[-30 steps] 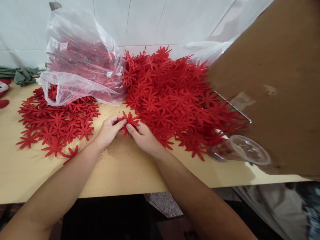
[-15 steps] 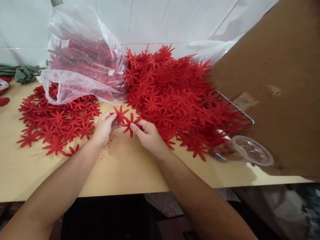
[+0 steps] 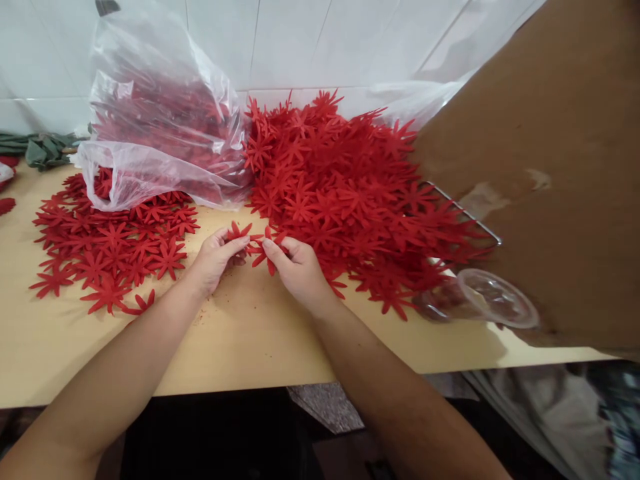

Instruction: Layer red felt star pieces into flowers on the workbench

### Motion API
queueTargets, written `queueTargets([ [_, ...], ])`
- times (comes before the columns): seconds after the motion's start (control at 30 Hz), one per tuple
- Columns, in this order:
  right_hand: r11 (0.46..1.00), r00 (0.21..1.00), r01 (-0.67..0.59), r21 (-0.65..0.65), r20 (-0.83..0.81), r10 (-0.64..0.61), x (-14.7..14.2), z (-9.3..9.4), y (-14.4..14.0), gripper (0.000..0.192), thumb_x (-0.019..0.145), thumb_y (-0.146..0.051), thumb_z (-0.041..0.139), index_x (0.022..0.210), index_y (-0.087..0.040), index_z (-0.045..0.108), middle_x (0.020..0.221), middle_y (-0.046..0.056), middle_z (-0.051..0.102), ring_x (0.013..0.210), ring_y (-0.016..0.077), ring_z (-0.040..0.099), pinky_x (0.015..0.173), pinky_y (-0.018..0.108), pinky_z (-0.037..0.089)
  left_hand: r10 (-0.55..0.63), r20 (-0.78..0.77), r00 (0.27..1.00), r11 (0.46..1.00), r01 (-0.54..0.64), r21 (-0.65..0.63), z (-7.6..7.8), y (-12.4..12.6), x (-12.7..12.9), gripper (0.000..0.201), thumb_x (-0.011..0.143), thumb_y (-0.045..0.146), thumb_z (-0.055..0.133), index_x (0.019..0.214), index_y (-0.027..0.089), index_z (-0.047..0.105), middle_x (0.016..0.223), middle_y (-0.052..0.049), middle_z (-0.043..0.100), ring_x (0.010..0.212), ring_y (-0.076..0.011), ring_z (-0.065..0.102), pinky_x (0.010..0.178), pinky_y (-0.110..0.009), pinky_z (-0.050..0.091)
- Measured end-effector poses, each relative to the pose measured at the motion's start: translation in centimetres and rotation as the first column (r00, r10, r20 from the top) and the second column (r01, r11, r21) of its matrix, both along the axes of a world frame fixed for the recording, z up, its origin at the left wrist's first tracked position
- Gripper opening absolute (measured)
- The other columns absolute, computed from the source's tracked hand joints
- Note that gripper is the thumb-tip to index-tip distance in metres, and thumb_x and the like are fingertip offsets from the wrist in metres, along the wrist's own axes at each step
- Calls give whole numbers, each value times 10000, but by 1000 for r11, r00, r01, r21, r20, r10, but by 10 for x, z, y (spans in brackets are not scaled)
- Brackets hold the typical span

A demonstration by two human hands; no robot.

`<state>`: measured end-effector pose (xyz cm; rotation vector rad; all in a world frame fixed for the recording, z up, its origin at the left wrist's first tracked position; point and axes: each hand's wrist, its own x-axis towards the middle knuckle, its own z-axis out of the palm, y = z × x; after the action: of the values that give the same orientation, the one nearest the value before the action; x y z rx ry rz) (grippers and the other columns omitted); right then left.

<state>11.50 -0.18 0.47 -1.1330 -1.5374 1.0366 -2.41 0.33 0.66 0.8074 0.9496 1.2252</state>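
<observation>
Pinched in my left hand point(image 3: 216, 261) is a red flower cutout point(image 3: 239, 231) with narrow petals, its lower part covered by the thumb. My right hand point(image 3: 296, 270) grips a second red flower cutout point(image 3: 271, 252) between thumb and fingertips. The two cutouts are side by side just above the table, their petals close together; whether they are joined cannot be made out. Flat red cutouts of the same shape lie in a spread pile point(image 3: 115, 250) to the left. A taller heap of red cutouts point(image 3: 340, 180) rises behind and right of my hands.
A clear plastic bag point(image 3: 155, 40) full of red pieces stands at the back left. On the right are a big brown cardboard sheet point(image 3: 565, 147), a metal wire point(image 3: 465, 213) and a tipped clear plastic cup point(image 3: 500, 300). Green pieces point(image 3: 45, 150) lie far left on the wooden table point(image 3: 240, 353).
My left thumb has come forward over its flower cutout, and my hands are now closer together. The right hand's cutout has turned, with fingers still on it. The whole view shifted slightly.
</observation>
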Motion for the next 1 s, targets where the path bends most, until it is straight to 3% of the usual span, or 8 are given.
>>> queueTargets([
  [0.2,995,980,-100,-11,-174,96,1,-7,8,152,722,-287,544,825,-178,521,655,-21,542,534,79,466,538,232,410,72,39,997,995,-69,-75,0,4,-3,120,670,133,562,781,128,517,746,-19,629,651,-101,600,602,-251,498],
  [0.33,999,994,-40,35,-100,43,1,-15,13,148,731,-228,519,865,-170,543,789,25,617,664,108,551,654,264,461,-87,-124,988,996,91,24,4,2,1,189,669,212,609,828,143,533,649,23,580,523,-61,524,483,-180,412],
  [0.47,994,996,-25,103,89,16,-1,-11,10,218,764,-217,485,970,-169,540,905,60,631,810,146,586,754,302,467,-79,-291,953,976,134,174,4,1,6,204,611,198,664,786,152,569,587,43,545,484,-45,445,446,-165,333],
  [0.57,978,920,26,207,377,-105,11,6,-3,366,764,-259,514,1112,-144,506,1013,121,590,867,185,570,758,331,461,-23,-304,952,986,73,153,3,3,5,136,642,236,632,713,158,547,513,55,499,433,-48,400,424,-180,295],
  [0.67,899,723,141,414,578,-379,47,31,-30,326,796,-325,485,1053,-146,575,996,127,584,948,224,521,847,385,407,0,-291,957,988,44,146,1,5,2,123,651,236,615,705,158,536,484,59,481,423,-52,400,429,-184,293],
  [0.77,767,378,289,573,667,-642,99,51,-60,365,809,-414,445,985,-151,626,983,140,572,984,270,474,870,455,342,12,-298,955,986,38,161,2,6,2,83,658,202,596,675,155,529,461,60,468,409,-53,394,430,-185,299],
  [0.9,765,-108,370,527,842,-528,152,52,-86,447,763,-505,473,887,-128,678,941,213,548,951,362,437,706,481,334,24,-319,947,985,33,170,2,4,5,75,663,176,588,642,161,517,434,64,450,397,-58,388,427,-187,299],
  [1.0,834,-230,297,466,882,-411,166,38,-87,477,754,-534,464,884,-132,687,870,222,547,858,343,452,638,451,320,28,-322,946,985,29,171,2,4,5,61,669,162,578,653,156,519,439,63,458,395,-56,397,428,-184,305],
])
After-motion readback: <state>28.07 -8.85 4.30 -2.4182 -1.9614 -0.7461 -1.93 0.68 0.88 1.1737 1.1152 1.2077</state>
